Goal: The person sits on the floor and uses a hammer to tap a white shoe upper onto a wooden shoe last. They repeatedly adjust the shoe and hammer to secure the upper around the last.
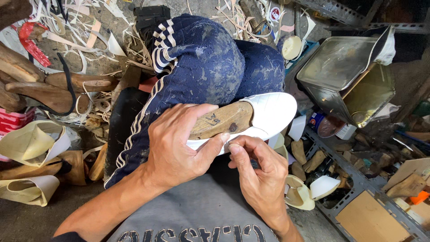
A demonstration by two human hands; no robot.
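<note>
The wooden shoe last [221, 120] lies across the person's knee, toe pointing to the right, with a white upper [271, 114] stretched over its front half. The left hand [177, 145] is closed around the heel end of the last, thumb pressed along the lower edge of the white material, pinning the whole form against the dark blue trousers [201, 67]. The right hand [257, 172] is pinched nearly closed just under that edge, fingertips bunched on the margin of the upper; whether a small tool or tack sits between them cannot be told. To do this well, the grip on the last should be firm so it does not roll on the knee, and the pull on the margin should be even, so the material lies flat without wrinkles. The wood is worn, brown and smoothly rounded; the upper is matte white with faint stitched ribs. On the floor lie pale offcut strips [96, 31], other wooden lasts [53, 89] and a dented open metal tin [354, 76].
</note>
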